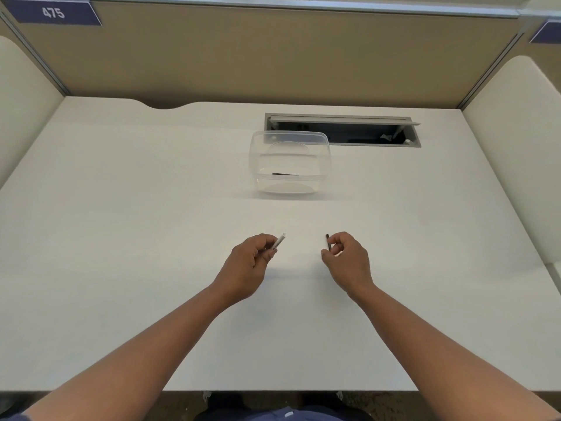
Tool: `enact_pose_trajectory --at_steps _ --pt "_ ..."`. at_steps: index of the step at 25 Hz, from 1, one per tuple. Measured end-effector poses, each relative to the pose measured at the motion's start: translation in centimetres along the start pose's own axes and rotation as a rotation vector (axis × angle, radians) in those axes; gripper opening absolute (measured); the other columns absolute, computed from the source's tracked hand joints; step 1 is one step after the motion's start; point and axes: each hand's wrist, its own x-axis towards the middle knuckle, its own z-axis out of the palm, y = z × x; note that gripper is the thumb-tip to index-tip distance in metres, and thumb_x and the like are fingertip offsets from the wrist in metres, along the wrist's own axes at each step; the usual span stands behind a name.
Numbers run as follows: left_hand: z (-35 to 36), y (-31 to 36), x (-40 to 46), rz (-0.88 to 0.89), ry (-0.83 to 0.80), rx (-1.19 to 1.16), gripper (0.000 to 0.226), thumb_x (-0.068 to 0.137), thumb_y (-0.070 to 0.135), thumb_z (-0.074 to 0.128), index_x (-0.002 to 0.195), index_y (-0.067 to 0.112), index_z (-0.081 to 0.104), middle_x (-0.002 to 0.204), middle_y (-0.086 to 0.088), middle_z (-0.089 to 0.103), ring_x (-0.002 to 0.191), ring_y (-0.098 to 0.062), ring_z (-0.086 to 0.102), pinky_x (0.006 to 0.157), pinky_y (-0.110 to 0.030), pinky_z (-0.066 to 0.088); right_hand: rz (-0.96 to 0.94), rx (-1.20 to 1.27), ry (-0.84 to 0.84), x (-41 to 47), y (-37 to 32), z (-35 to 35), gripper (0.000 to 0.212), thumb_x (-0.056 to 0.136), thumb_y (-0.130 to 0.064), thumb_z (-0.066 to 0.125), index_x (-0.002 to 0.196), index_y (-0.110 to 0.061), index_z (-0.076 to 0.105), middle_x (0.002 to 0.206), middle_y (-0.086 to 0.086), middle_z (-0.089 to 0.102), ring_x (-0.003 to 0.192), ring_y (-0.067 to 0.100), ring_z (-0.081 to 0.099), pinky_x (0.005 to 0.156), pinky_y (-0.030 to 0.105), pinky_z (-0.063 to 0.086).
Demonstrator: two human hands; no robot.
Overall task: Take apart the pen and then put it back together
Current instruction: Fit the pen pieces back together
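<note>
Wide open white desk [121,238] on the left, bare all the way to the far edge. Between the left hand [249,262] and right hand [346,259] there's a clear gap, nothing in it. Far of that gap sits 1 obstacle, a clear plastic container [290,162], and just behind it on the right the open cable hatch [343,129] cuts into the surface. Partition walls [273,56] close off the far side and both flanks.

- Lighting: bright, even, from overhead.
- Shadows: faint, soft, under both hands on the desk [121,208].
- Distortion: wide-angle bowing at edges.
- Focus: slightly soft throughout.
</note>
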Motion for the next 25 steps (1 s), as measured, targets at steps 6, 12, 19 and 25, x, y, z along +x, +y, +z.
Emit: enact_pose_trajectory --at_steps 6,12,19,25 --pt "-0.1 0.0 0.1 -0.014 0.003 -0.005 0.011 0.102 0.018 0.054 0.102 0.023 0.064 0.094 -0.008 0.063 0.079 -0.030 0.051 0.072 -0.038 0.046 0.078 -0.212 -0.028 1.9 2.1 -0.2 0.026 0.085 -0.032 0.071 0.103 -0.020 0.058 0.091 -0.004 0.061 0.079 0.017 0.059 0.064 0.032 0.045" --pt "-0.2 -0.2 0.0 -0.038 -0.017 -0.003 0.011 0.102 0.020 0.054 0.101 0.024 0.064 0.095 -0.006 0.064 0.085 -0.033 0.054 0.075 -0.040 0.049 0.111 -0.233 -0.020 2.4 2.2 0.5 0.023 0.088 -0.039 0.069 0.099 -0.021 0.062 0.092 -0.005 0.065 0.085 0.019 0.064 0.071 0.034 0.051" --pt "-0.3 -0.1 -0.1 -0.040 -0.027 0.018 0.012 0.102 0.020 0.053 0.100 0.025 0.064 0.094 -0.002 0.064 0.068 -0.011 0.044 0.068 -0.025 0.041 0.117 -0.187 -0.020 1.9 1.3 0.0 0.009 0.088 -0.031 0.065 0.085 -0.023 0.065 0.081 -0.007 0.067 0.074 0.016 0.063 0.058 0.028 0.045" --pt "-0.1 -0.2 -0.2 -0.035 -0.023 0.033 0.013 0.102 0.019 0.053 0.099 0.025 0.064 0.091 0.000 0.063 0.077 -0.019 0.050 0.068 -0.025 0.041 -0.089 0.126 -0.115 -0.2 -1.9 -1.3 0.007 0.087 -0.021 0.073 0.082 -0.021 0.068 0.068 -0.012 0.061 0.055 0.002 0.049 0.051 0.012 0.041"
